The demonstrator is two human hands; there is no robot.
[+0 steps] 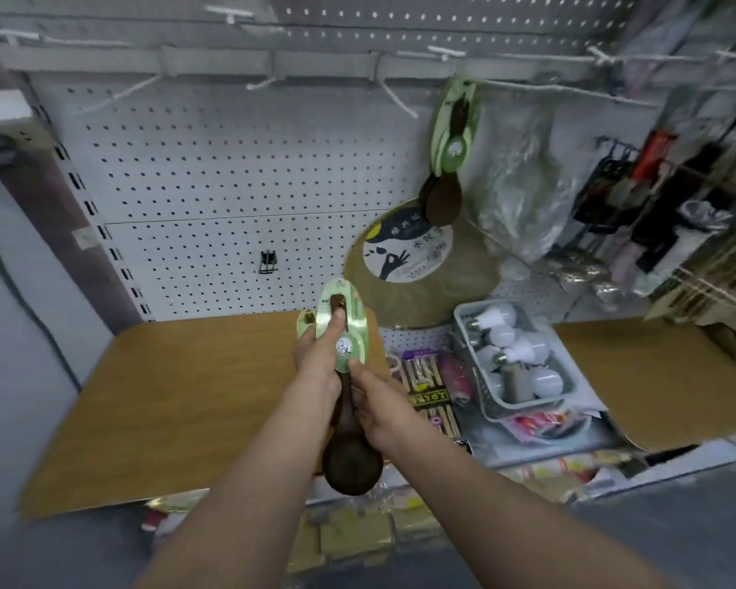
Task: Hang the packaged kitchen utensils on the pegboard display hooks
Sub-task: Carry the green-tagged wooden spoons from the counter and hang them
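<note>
Dark wooden spoons on pale green oval backing cards (344, 333), held in both hands, awaiting hanging.

Left hand (317, 361) wrapped round the card's lower half, thumb pressed up its face; right hand (375, 403) gripping the dark handle just below the card. Bowl end down, card's hang hole up, above the brown wooden shelf board (179, 401). Second green card visible just behind the first, apparently held with it. Matching carded spoons already hung on a white wire hook (540, 89) of the white pegboard (213, 172), up and to the right. Grey plastic basket of white light bulbs (566, 367) near the right hand. Step judged: carry to hook. Next: raise, align hole with hook tip, slide on.
</note>
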